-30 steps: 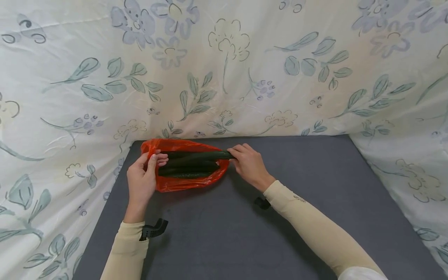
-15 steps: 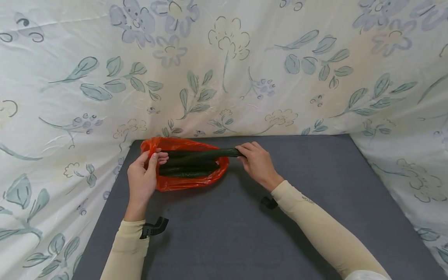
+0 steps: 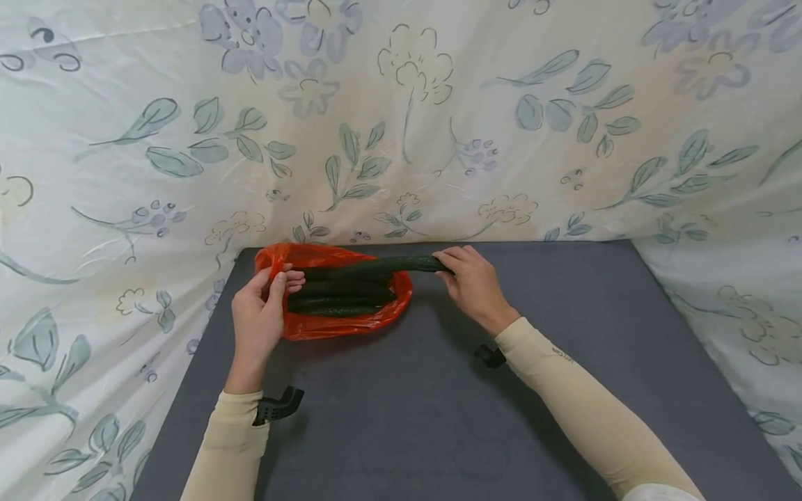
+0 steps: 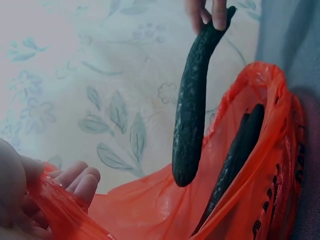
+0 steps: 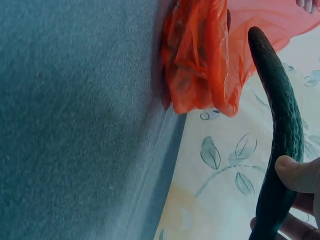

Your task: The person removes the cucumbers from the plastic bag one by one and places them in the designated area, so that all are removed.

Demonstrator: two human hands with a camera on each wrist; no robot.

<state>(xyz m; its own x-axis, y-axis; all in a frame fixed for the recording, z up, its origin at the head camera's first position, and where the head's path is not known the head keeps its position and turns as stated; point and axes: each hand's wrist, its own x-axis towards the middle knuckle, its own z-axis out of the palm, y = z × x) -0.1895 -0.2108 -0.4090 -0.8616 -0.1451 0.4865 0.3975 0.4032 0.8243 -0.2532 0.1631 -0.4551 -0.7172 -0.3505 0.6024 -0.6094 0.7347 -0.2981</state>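
A red plastic bag [image 3: 351,327] lies at the far left of the table, its mouth spread wide. Several dark green cucumbers [image 3: 338,303] lie side by side inside it. With the bag's left edge between thumb and fingers, my left hand [image 3: 260,316] keeps that side up. My right hand [image 3: 473,282] pinches one cucumber [image 3: 401,264] near its right end. In the left wrist view this cucumber [image 4: 191,110] hangs above the bag's opening, its lower end just over the red plastic. The right wrist view shows my thumb [image 5: 295,172] pressed on the cucumber's side.
The dark grey table [image 3: 401,410] reaches toward me and to the right of the bag. A floral cloth [image 3: 413,139] rises right behind the table's back edge and along both sides. Black wrist mounts [image 3: 278,405] stick out from the sleeves.
My right hand has moved right and slightly away from me, drawing the gripped cucumber up and partly beyond the bag's right rim. My left hand stays on the bag's edge.
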